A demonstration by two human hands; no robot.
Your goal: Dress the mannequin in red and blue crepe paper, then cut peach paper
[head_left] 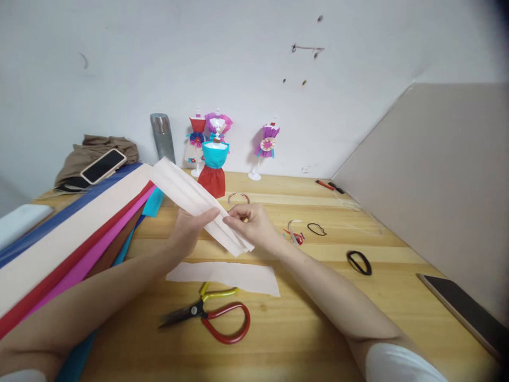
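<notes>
A pale pink strip of crepe paper [183, 191], with lengthwise folds, slants above the table between my hands. My left hand [193, 228] grips its lower side, thumb lying on top. At the right-hand edge my right hand [248, 220] pinches the paper between thumb and fingers. Beneath them a second pale strip of paper [226, 277] lies flat on the wood. Just in front of it rest scissors [204, 313] with one yellow and one red handle, their dark blades pointing left.
Coloured paper sheets [75, 244] fan out at the left. Small dress forms in paper clothes, one in a turquoise top [216, 155], stand near the wall beside a grey flask [163, 139]. Black hair ties [359, 262] and a tablet [463, 313] lie at the right.
</notes>
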